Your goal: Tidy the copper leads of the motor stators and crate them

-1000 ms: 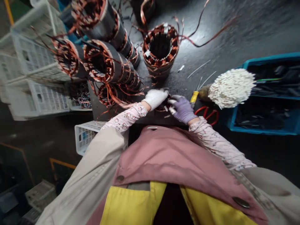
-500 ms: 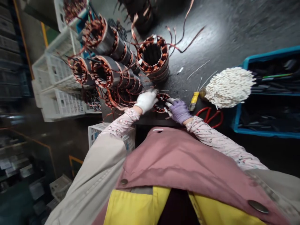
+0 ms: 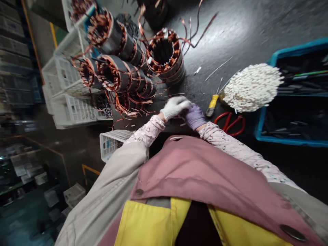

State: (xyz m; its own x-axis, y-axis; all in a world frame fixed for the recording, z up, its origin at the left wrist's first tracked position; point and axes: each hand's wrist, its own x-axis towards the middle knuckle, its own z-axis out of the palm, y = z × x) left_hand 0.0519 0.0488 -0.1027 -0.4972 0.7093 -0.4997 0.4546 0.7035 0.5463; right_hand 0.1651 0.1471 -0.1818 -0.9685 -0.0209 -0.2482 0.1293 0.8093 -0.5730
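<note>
My left hand (image 3: 175,106), in a white glove, and my right hand (image 3: 194,116), in a purple glove, are pressed together at the near edge of the dark worktable (image 3: 230,41). The left hand's fingers curl down over a small copper-wound stator, which the two hands hide almost completely. The right hand's fingers are bent in against the left hand, and I cannot see what they pinch. An upright stator (image 3: 165,54) with loose copper leads stands just beyond the hands.
Several wound stators (image 3: 115,73) lie stacked at the table's left. A yellow-handled tool (image 3: 212,105), red scissors (image 3: 229,123) and a white bundle of thin sticks (image 3: 252,87) lie to the right, before a blue bin (image 3: 258,133). White crates (image 3: 69,109) stand left.
My hands have closed together over the small stator, which showed between them before. The view has shifted slightly.
</note>
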